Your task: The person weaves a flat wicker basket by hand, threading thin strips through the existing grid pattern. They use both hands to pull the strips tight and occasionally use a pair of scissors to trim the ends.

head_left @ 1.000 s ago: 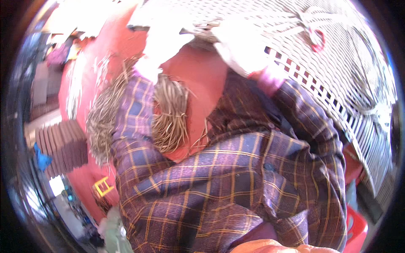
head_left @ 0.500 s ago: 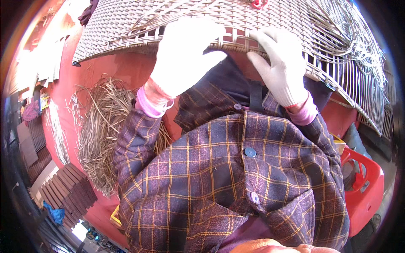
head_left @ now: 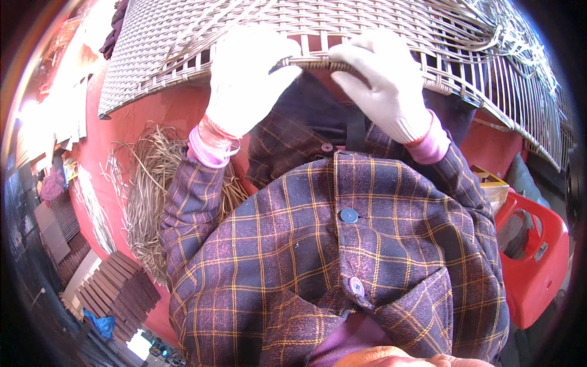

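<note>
A woven wicker panel (head_left: 165, 43) of grey-beige flat strands spans the top of the view, its near edge bent into a rim. My left hand (head_left: 247, 85), in a white glove and washed out by glare, has its fingers over this rim and its thumb below. Close on its right, my right hand (head_left: 388, 82), gloved too, curls its fingers over the same rim, thumb underneath. A short stretch of rim (head_left: 313, 63) shows between the hands, below square gaps in the weave. Whether a loose strand is pinched in either hand is hidden.
Loose strands (head_left: 507, 40) tangle over the panel's unwoven ribs at the right. A strand bundle (head_left: 150, 202) lies on the red surface left of me. Brown slatted pieces (head_left: 116, 293) lie at lower left. A red plastic chair (head_left: 538, 269) stands at my right.
My right hand has come closer to my left along the rim, and its fingers are more curled. The whole view has shifted slightly, with the panel and both hands further left.
</note>
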`<control>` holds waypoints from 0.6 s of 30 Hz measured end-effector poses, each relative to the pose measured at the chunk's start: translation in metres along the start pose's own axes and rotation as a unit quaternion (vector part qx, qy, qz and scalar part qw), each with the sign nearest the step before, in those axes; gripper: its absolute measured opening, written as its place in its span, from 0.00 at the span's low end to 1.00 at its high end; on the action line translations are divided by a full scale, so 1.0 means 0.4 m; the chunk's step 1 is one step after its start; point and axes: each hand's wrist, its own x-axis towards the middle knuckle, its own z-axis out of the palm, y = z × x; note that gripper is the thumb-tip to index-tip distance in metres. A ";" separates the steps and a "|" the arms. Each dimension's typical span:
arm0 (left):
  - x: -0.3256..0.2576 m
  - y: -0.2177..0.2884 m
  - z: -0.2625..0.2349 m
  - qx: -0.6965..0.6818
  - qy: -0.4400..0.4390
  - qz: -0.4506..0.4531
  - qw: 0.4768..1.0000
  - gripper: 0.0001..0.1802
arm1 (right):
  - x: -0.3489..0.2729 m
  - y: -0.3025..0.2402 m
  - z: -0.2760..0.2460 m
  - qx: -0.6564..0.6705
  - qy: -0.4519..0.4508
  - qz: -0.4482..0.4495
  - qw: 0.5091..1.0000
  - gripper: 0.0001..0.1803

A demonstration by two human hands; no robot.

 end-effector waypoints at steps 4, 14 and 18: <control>0.011 0.044 0.008 0.033 0.020 -0.005 0.999 0.25 | -0.039 0.001 -0.039 -0.058 -0.016 0.089 0.994 0.20; 0.048 0.047 0.060 0.014 0.013 0.047 0.999 0.27 | -0.008 0.023 -0.003 -0.073 -0.073 0.051 0.993 0.19; 0.048 0.041 0.073 -0.016 0.024 0.053 0.998 0.26 | 0.000 0.047 -0.012 -0.021 -0.094 0.049 0.994 0.18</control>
